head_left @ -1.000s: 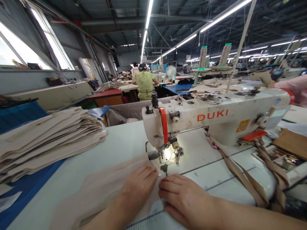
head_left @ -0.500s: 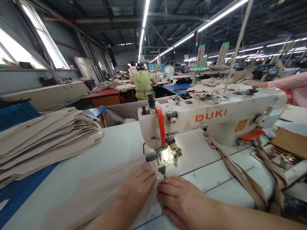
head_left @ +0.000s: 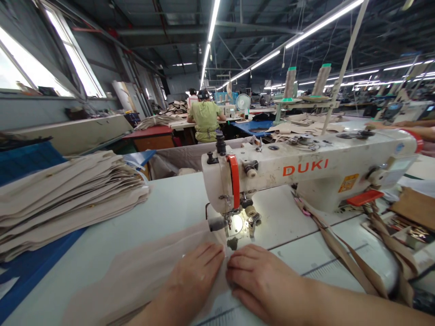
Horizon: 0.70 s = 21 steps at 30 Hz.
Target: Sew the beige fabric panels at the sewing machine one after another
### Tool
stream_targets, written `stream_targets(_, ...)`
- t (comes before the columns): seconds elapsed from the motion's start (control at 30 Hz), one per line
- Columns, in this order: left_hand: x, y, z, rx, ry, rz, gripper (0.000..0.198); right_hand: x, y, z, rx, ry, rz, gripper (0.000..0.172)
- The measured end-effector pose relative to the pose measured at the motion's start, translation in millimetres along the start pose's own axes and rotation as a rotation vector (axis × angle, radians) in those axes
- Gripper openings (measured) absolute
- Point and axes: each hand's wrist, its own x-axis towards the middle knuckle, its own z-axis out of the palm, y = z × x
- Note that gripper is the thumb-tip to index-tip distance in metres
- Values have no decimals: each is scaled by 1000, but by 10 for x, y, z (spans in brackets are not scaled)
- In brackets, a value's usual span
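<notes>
The left hand is laid palm down on a pale beige fabric panel, with its fingers kept together and slightly bent. The right hand is placed just beside it, with the fingers curled more and the fingertips directed toward the left hand. The right edge of the panel is touched by these fingertips. By neither hand is a wide opening shown; whether the fabric is pinched between thumb and fingers cannot be told, because the thumb of the left hand is hidden and the underside of the right is not seen.

The panel is spread flat on the pale worktable, and its far corner is situated near the lit needle plate of the DUKI sewing machine, in front of it and to the left. Near the hands, a ruler scale is printed on the table. At the left, a stack of beige fabric pieces is seen, and at the right, brown straps are draped over the table.
</notes>
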Motion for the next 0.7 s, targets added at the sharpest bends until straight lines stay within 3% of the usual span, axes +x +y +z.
stream_targets(0.23,20,48,-39,6,-28,-40,41,159,211,26,-107,32,58,16)
stream_targets(0.7,-136,-6,37,-83,-102,-183,39,223,281,57,-174,46,57,14)
